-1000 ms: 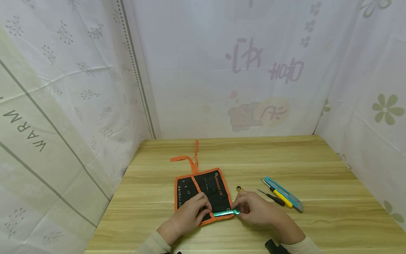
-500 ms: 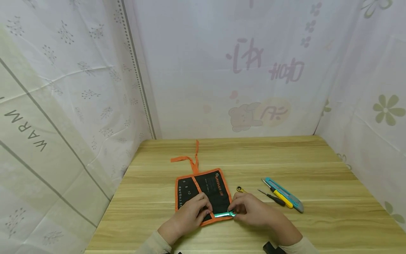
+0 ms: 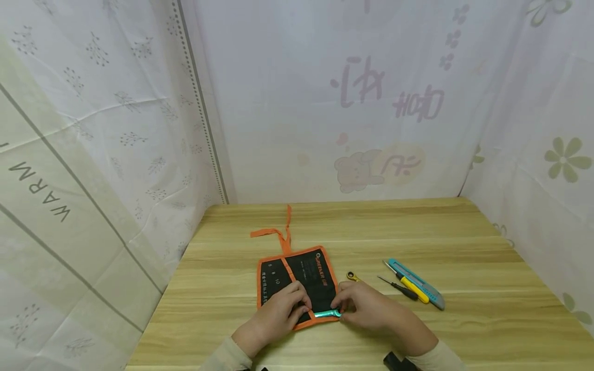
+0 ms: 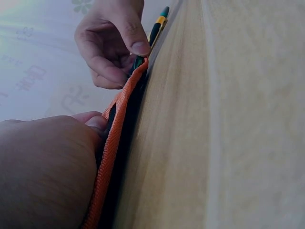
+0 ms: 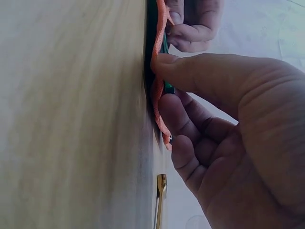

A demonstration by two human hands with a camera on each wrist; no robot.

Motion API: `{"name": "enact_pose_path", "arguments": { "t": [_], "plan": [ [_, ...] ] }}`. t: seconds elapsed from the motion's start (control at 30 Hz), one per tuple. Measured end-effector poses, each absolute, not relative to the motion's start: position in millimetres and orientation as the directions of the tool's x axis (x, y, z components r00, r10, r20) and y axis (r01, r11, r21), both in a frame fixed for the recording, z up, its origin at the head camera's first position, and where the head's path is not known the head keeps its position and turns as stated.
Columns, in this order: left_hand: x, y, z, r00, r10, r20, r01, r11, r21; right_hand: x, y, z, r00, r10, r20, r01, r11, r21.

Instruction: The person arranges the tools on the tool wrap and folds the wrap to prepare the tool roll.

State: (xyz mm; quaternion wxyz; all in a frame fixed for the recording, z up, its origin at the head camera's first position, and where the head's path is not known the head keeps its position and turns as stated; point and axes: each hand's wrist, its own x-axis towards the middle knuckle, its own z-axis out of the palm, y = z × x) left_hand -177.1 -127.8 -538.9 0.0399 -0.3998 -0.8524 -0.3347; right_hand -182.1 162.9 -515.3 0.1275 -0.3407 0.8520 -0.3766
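Observation:
A black tool pouch [image 3: 313, 281] with orange edging lies on the table. A shiny green wrench [image 3: 326, 313] lies along its near edge, its left end under the orange-trimmed pocket flap. My left hand [image 3: 281, 309] pinches the pocket's orange trim between thumb and fingers, also seen in the left wrist view beside the orange edging [image 4: 114, 138]. At the wrench's right end, my right hand [image 3: 366, 306] pinches it by the pouch's side edge. In the right wrist view my thumb lies against the orange edge, and part of the green wrench [image 5: 168, 87] shows beside the fingers.
A gold ring-headed wrench [image 3: 352, 276] lies just beyond my right hand. Farther right are a black-handled screwdriver [image 3: 405, 291], a yellow-handled tool [image 3: 414, 290] and a teal utility knife [image 3: 419, 286]. Orange ties [image 3: 284, 239] stretch from the pouch's far edge.
My right hand has moved a little left with the green wrench, and less of the wrench shows outside the pocket. My left hand has stayed at the pocket trim.

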Motion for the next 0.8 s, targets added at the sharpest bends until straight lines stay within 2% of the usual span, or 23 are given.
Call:
{"name": "enact_pose_path", "arguments": {
  "t": [0.8],
  "plan": [
    [-177.1, -127.8, -539.6, -0.693, 0.649, 0.313, 0.687, 0.462, 0.561, -181.7, 137.4, -501.8, -0.689, -0.723, 0.046, -0.618, 0.554, -0.558]
  ]
}}
